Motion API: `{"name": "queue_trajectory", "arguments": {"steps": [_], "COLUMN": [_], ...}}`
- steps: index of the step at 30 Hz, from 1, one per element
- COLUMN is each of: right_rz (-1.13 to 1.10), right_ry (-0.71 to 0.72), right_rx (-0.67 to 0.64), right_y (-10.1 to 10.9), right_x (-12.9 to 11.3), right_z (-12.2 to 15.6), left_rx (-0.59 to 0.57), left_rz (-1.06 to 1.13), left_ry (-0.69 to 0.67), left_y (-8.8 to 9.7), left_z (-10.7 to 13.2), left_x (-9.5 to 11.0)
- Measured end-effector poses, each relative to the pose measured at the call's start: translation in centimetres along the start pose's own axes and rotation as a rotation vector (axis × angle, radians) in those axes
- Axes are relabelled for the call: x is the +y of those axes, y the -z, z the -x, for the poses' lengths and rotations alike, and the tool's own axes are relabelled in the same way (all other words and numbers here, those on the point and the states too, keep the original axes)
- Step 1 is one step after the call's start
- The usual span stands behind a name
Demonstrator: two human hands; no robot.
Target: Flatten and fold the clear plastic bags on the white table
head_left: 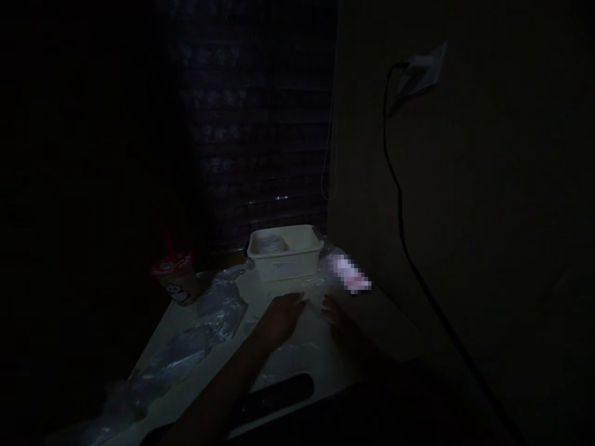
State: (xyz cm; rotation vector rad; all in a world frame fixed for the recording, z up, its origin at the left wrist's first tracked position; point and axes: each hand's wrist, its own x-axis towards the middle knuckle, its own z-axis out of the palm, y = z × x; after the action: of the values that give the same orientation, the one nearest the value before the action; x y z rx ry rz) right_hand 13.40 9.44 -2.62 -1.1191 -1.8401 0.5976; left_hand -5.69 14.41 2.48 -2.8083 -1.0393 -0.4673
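The scene is very dark. My left hand (pixel 279 319) lies flat on the pale table (pixel 307 356) with its fingers stretched toward a white plastic tub (pixel 284 255). My right hand (pixel 341 322) rests beside it, fingers extended, partly lost in shadow. Both hands touch thin clear plastic film (pixel 309 291) spread just in front of the tub. Neither hand visibly holds anything.
Crumpled clear plastic bags (pixel 204 334) trail along the table's left side. A lidded drink cup (pixel 179 279) stands at the left. A blurred small pink-white item (pixel 352 275) lies right of the tub. A dark flat object (pixel 279 393) lies near me. A black cable (pixel 400 204) hangs from a wall socket (pixel 423 71).
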Motion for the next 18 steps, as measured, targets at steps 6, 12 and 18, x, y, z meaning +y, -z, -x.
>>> {"name": "queue_trajectory", "arguments": {"steps": [6, 12, 18], "right_rz": [0.460, 0.777, 0.893], "right_ry": [0.062, 0.077, 0.156], "right_rx": [-0.006, 0.035, 0.017], "right_y": [0.0, 0.3, 0.7], "right_x": [1.5, 1.4, 0.3], "right_z": [-0.4, -1.7, -2.4], "left_rx": [0.125, 0.246, 0.235], "left_rz": [-0.059, -0.012, -0.004], "left_ry": [-0.131, -0.102, -0.068], "left_y": [-1.1, -2.7, -2.5], "left_z": [-0.8, -0.8, -0.8], "left_x": [-0.5, -1.3, -1.6]}}
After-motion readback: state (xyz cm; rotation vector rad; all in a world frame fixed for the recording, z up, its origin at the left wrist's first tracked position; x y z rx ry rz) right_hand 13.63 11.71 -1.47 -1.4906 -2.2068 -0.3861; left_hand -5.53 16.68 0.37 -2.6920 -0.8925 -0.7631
